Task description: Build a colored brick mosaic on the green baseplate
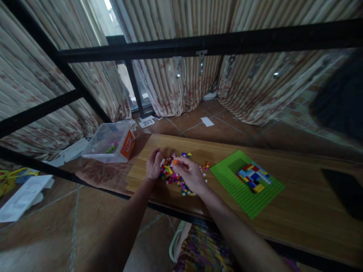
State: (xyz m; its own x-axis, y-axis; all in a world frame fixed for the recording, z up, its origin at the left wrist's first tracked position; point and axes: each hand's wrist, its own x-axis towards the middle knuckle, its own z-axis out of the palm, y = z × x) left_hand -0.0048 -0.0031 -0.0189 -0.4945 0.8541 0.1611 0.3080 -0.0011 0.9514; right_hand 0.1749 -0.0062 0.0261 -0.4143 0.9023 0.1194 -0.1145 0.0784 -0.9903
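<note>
- right hand [190,174] fingers pinch an orange brick [175,162] just above the brick pile [173,176]
- left hand [154,164] fingers curled loose, resting on the pile's left edge, holding nothing
- green baseplate [246,181] well right of the fingers on the table [297,204]

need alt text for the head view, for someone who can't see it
Two bare hands work in a pile of small coloured bricks on a wooden table; the right hand pinches an orange brick, the left hand rests beside it. A green baseplate with bricks attached lies to the right.
</note>
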